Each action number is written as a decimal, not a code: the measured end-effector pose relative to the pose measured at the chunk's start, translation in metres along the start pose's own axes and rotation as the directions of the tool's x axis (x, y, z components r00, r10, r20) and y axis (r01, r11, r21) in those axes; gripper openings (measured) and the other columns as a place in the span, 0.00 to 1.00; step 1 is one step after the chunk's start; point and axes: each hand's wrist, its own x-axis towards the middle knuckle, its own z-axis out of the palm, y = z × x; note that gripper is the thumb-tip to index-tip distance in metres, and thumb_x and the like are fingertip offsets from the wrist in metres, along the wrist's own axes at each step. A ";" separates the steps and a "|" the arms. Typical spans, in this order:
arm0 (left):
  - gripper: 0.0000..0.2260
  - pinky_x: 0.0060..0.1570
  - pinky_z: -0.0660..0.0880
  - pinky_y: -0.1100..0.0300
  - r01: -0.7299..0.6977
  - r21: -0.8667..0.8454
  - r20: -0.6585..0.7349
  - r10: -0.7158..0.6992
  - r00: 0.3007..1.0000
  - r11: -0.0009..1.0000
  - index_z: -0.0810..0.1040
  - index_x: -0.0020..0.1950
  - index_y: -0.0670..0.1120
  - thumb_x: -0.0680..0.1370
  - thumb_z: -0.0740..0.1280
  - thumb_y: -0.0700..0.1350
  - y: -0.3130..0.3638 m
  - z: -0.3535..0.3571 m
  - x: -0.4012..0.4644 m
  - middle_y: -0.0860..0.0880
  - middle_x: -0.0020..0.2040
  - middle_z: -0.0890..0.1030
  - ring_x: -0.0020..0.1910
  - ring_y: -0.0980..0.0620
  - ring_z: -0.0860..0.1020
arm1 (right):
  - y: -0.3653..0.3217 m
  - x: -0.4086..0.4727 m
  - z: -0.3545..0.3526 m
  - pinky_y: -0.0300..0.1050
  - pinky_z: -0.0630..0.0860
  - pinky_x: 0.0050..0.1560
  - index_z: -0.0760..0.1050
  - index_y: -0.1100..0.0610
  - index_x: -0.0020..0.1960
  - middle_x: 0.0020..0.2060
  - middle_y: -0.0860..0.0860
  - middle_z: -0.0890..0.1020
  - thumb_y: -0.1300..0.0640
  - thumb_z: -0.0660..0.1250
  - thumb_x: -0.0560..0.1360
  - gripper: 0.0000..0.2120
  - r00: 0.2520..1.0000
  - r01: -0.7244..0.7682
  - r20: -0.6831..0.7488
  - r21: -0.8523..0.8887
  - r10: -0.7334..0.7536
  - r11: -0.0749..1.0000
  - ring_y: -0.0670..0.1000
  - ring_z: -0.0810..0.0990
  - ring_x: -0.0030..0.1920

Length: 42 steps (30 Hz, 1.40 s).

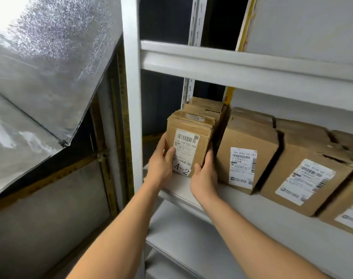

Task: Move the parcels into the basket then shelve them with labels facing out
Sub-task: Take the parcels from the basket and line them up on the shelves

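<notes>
Centre of frame: a small cardboard parcel (pixel 189 135) stands upright at the left end of a white metal shelf (pixel 179 188), close beside the rack's upright post (pixel 132 97). Its printed label (pixel 184 147) faces outward, with a handwritten "A-2" tag (pixel 182 169) at the lower edge.

Left hand (pixel 160 164): holds the parcel's left side, thumb laid across the label's lower left, remaining fingers wrapped behind the left edge and out of sight.

Right hand (pixel 204 178): holds the parcel's lower right corner, thumb on the front face, fingers running up the right side in the gap beside the second parcel (pixel 246 156).

Behind the held parcel, a further brown box (pixel 205 104) sits deeper on the shelf. To the right, three more parcels stand in a row on the same shelf, labels outward; the third (pixel 306 172) tilts rightward, and the fourth is cut off at the frame's right edge.

Upper left: a silver foil-like sheet (pixel 46 67) hangs over a dark framed panel. An upper shelf beam (pixel 232 63) crosses the top right.
</notes>
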 end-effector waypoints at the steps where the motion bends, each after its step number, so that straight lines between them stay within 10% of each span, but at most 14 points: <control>1: 0.23 0.65 0.70 0.60 0.003 -0.003 0.014 -0.003 1.000 1.000 0.61 0.82 0.63 0.88 0.61 0.51 -0.002 0.000 0.006 0.65 0.72 0.74 0.68 0.63 0.72 | -0.001 0.003 0.003 0.52 0.64 0.80 0.48 0.47 0.86 0.82 0.52 0.64 0.65 0.60 0.84 0.36 1.000 -0.006 -0.004 0.002 0.006 1.000 0.54 0.64 0.80; 7: 0.22 0.44 0.71 0.81 0.043 -0.082 0.071 -0.037 0.997 0.996 0.64 0.81 0.66 0.88 0.61 0.50 -0.008 0.002 0.027 0.72 0.64 0.76 0.56 0.78 0.72 | 0.000 0.016 0.011 0.55 0.68 0.77 0.46 0.40 0.85 0.81 0.51 0.66 0.64 0.60 0.84 0.39 0.999 -0.015 -0.042 0.000 0.015 1.000 0.54 0.68 0.78; 17: 0.23 0.64 0.73 0.61 0.089 -0.144 0.088 -0.077 0.993 0.986 0.65 0.80 0.67 0.87 0.63 0.48 -0.015 0.008 0.044 0.62 0.73 0.75 0.69 0.63 0.71 | 0.000 0.027 0.018 0.57 0.71 0.76 0.43 0.37 0.84 0.79 0.50 0.69 0.65 0.58 0.84 0.40 0.995 -0.061 -0.077 0.000 0.061 0.998 0.54 0.71 0.76; 25: 0.22 0.50 0.75 0.74 0.077 -0.101 0.094 -0.068 0.993 0.992 0.64 0.79 0.67 0.87 0.62 0.50 -0.020 0.007 0.044 0.70 0.64 0.77 0.58 0.73 0.75 | 0.001 0.027 0.019 0.55 0.72 0.74 0.42 0.38 0.85 0.79 0.50 0.69 0.61 0.62 0.84 0.41 0.994 -0.076 -0.076 -0.013 0.075 0.997 0.56 0.72 0.75; 30: 0.17 0.58 0.76 0.66 0.024 0.037 0.088 -0.027 0.996 0.999 0.65 0.73 0.67 0.87 0.63 0.52 -0.023 0.009 0.033 0.74 0.60 0.76 0.60 0.74 0.76 | -0.001 0.011 0.011 0.35 0.67 0.67 0.42 0.44 0.86 0.82 0.50 0.63 0.50 0.67 0.84 0.42 0.997 -0.072 0.021 0.046 0.071 0.996 0.52 0.71 0.76; 36: 0.19 0.50 0.67 0.79 -0.036 0.192 -0.034 0.043 0.999 0.981 0.70 0.76 0.50 0.85 0.67 0.49 -0.004 0.011 -0.013 0.57 0.68 0.77 0.57 0.66 0.74 | 0.007 -0.015 -0.025 0.43 0.64 0.75 0.53 0.46 0.85 0.81 0.49 0.65 0.46 0.67 0.83 0.36 0.990 -0.042 0.134 0.055 0.034 0.998 0.50 0.66 0.79; 42: 0.19 0.65 0.76 0.55 -0.123 0.235 -0.042 0.136 0.990 0.964 0.76 0.75 0.49 0.85 0.67 0.53 0.028 0.050 -0.078 0.51 0.70 0.80 0.67 0.53 0.78 | 0.014 -0.052 -0.121 0.45 0.70 0.75 0.69 0.49 0.79 0.72 0.47 0.77 0.54 0.68 0.84 0.24 0.993 0.023 0.117 0.046 -0.028 0.999 0.44 0.75 0.71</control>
